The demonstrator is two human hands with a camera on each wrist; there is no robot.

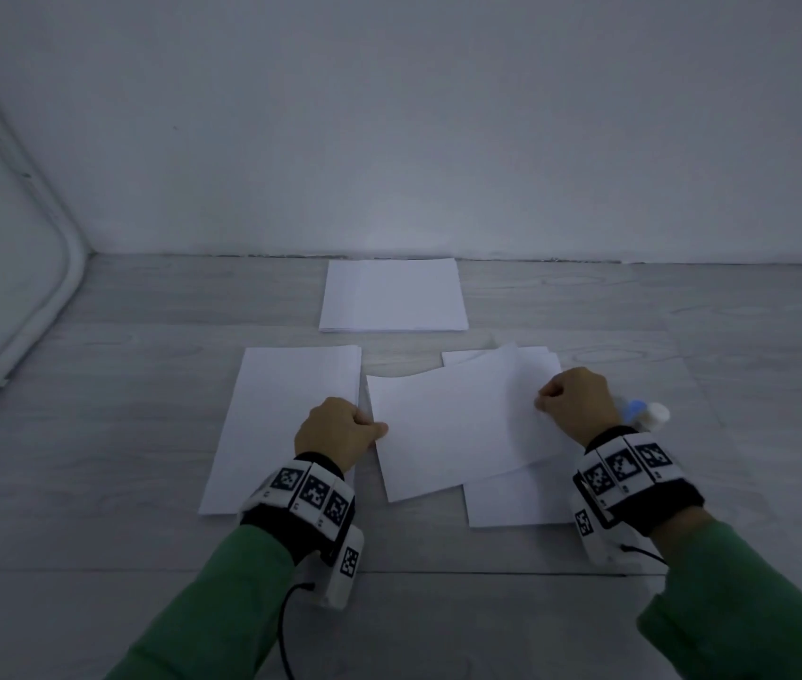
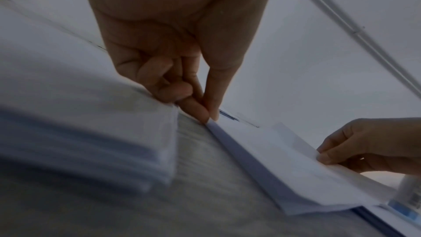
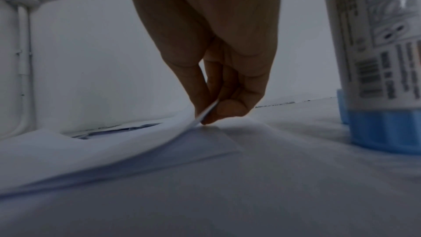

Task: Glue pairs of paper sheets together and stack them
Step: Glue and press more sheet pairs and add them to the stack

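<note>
Both hands pinch one paper sheet (image 1: 457, 424): the left hand (image 1: 332, 431) at its left edge, the right hand (image 1: 578, 402) at its right. It lies skewed over a paper pile (image 1: 516, 503), beside a glue bottle (image 1: 646, 414).

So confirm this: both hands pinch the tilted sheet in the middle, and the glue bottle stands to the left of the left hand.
Not quite. Both the left hand and right hand do pinch the tilted sheet, but the glue bottle is beside the right hand, on its right. The head view shows it.
</note>
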